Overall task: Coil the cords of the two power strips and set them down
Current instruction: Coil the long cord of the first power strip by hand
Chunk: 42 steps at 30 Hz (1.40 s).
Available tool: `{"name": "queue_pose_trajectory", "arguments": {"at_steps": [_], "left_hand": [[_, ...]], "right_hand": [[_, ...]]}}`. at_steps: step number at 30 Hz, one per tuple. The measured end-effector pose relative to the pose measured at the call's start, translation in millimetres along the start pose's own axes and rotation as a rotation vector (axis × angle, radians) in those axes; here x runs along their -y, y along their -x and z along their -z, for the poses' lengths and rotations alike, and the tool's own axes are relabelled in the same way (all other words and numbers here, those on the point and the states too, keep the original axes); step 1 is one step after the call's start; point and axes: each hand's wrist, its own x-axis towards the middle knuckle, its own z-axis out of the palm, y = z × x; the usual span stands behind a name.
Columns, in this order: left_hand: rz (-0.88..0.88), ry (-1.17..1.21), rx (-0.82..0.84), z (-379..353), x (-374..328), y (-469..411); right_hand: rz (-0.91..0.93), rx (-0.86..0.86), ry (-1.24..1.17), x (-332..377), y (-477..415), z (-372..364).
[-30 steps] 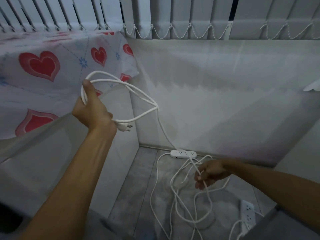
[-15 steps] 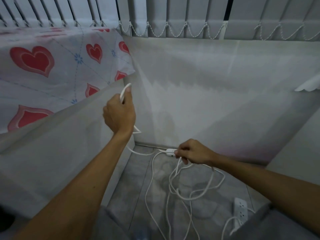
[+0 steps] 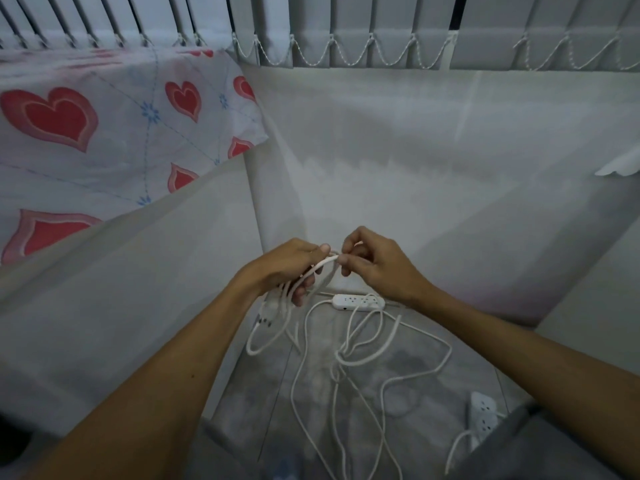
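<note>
My left hand is closed around several loops of a white cord; the plug dangles just under the wrist. My right hand pinches the same cord right beside the left fingers. Loose tangled cord trails down over the grey floor. One white power strip lies on the floor by the wall, just below my hands. A second white power strip lies at the lower right, partly hidden behind my right arm.
A bed with a heart-patterned sheet rises on the left, its pale side panel close to my left arm. A white wall stands ahead with vertical blinds above it. The tiled floor strip between them is narrow.
My left hand came down from beside the bed with its loops of cord. My right hand rose from the floor by the power strip and met it, bringing more cord.
</note>
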Motion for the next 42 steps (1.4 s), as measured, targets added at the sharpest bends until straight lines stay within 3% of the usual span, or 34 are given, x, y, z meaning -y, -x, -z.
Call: {"name": "queue_pose_trajectory", "arguments": {"at_steps": [3,5,7,9,13,16,20,22,24,27,32,37,42], "left_hand": [[0.083,0.194,0.097,5,-5,3],[0.105,0.332,0.172,7,-8,4],[0.079,0.473,0.222,11,-11,4],[0.047,0.586,0.256,16,-11,6],[-0.027,0.777,0.287,26,-6,7],[-0.059,0.764,0.228,38,4,8],[-0.031,0.574,0.192,48,12,16],[-0.023,0.426,0.159,47,11,19],[-0.042,0.276,0.132,43,9,23],[-0.049,0.066,0.070,34,11,26],[-0.069,-0.314,-0.041,13,25,18],[-0.063,-0.509,-0.104,8,27,14],[-0.040,-0.155,-0.051,12,21,22]], "right_hand": [[0.074,-0.171,0.151,-5,-5,5],[-0.006,-0.159,0.212,-7,-6,4],[-0.206,0.022,0.009,-10,-5,4],[-0.380,0.253,-0.359,-15,1,3],[-0.502,0.330,-0.935,-10,2,4],[-0.476,0.503,-1.114,1,-3,5],[-0.577,0.551,-1.176,9,-9,19],[-0.633,0.541,-1.067,10,-12,25],[-0.611,0.499,-0.808,12,-10,30],[-0.389,0.391,-0.317,12,-4,28],[-0.183,0.223,0.356,-10,-3,13],[-0.145,0.135,0.535,-32,-2,-2],[-0.094,0.042,0.577,-39,-5,-7]]}}
